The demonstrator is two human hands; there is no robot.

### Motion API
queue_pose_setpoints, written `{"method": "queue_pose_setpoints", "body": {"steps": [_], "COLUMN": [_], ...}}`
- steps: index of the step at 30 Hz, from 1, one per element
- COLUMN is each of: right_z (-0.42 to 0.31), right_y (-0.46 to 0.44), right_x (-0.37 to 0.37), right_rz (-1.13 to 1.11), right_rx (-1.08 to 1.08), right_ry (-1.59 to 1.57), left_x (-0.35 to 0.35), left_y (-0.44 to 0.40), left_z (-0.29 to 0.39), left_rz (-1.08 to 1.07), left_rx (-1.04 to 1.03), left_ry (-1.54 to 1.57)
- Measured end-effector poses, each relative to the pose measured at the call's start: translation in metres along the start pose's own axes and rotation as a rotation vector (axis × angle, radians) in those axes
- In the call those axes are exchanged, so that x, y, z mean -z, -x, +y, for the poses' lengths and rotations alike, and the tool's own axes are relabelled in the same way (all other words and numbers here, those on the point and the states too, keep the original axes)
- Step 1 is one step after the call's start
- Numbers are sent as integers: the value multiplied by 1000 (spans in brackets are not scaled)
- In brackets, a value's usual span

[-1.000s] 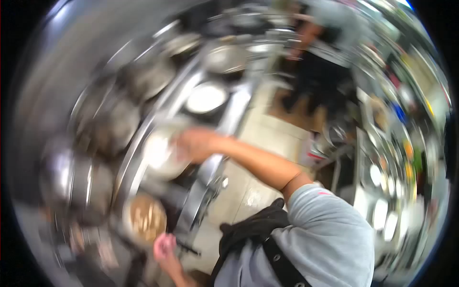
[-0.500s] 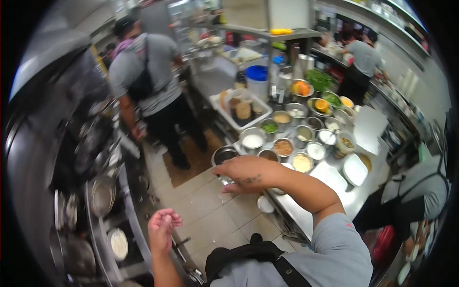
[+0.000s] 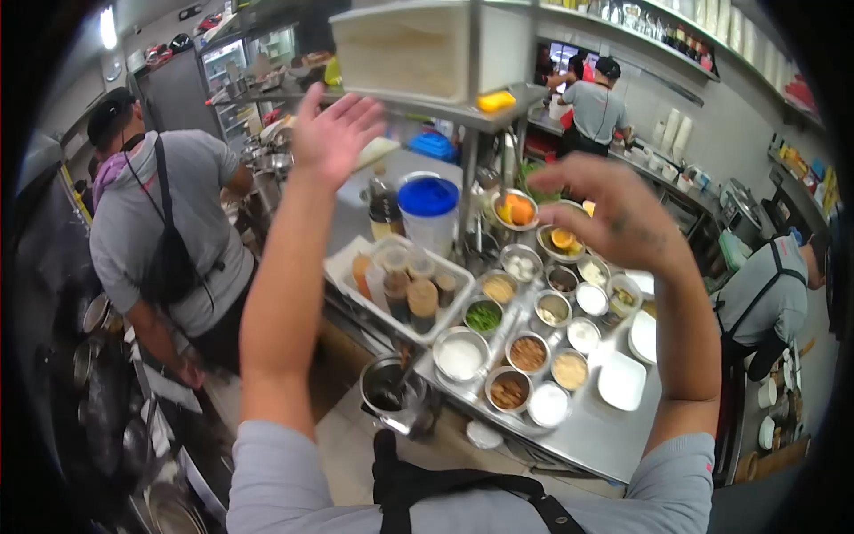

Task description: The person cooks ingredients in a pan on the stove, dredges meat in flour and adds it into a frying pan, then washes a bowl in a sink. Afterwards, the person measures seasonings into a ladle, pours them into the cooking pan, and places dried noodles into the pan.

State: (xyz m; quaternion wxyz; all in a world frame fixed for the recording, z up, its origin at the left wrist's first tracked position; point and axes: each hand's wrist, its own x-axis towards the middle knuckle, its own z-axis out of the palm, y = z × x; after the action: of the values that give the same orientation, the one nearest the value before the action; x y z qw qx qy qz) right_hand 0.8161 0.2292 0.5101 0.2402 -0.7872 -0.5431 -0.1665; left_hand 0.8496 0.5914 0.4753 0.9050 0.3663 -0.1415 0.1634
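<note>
Both of my arms are raised over the counter. My left hand point(image 3: 336, 138) is up near the shelf, fingers stretched out and holding nothing; the large white container point(image 3: 400, 53) on the shelf is just beyond it. My right hand point(image 3: 614, 209) hovers above the bowls, blurred, thumb and fingers apart with nothing between them. Nearest below it are a bowl of cut orange fruit point(image 3: 516, 210) and another bowl with orange pieces point(image 3: 562, 238). Steel bowls stand in rows on the counter, among them chopped greens point(image 3: 482, 315), a white ingredient point(image 3: 461, 354) and brown pieces point(image 3: 509, 392).
A white tub point(image 3: 429, 214) with a blue lid stands behind a tray point(image 3: 351, 287) of sauce bottles. A steel pot point(image 3: 384, 392) is by the counter's corner. One co-worker point(image 3: 169, 214) is at left, another point(image 3: 594, 107) at the back, another point(image 3: 765, 294) at right. Yellow object point(image 3: 496, 101) on shelf edge.
My view has tilted up. My right hand has lifted from near the steel pot to above the bowls. My left hand has risen and its curled fingers have stretched out.
</note>
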Motion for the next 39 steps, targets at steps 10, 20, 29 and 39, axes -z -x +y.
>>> {"method": "queue_pose_setpoints", "body": {"steps": [10, 20, 29, 39], "right_z": [98, 109, 113, 18], "right_y": [-354, -366, -387, -460], "right_x": [-18, 8, 27, -71], "right_rz": [273, 140, -163, -710], "right_rx": [-318, -448, -389, -261], "right_ry": [793, 642, 827, 447], "left_x": [16, 33, 70, 159], "left_y": [-227, -202, -78, -51], "left_z": [23, 41, 124, 84], "left_rz": [-23, -188, -381, -133], "left_rx": [113, 96, 59, 46], "left_ry": [447, 474, 425, -249]}}
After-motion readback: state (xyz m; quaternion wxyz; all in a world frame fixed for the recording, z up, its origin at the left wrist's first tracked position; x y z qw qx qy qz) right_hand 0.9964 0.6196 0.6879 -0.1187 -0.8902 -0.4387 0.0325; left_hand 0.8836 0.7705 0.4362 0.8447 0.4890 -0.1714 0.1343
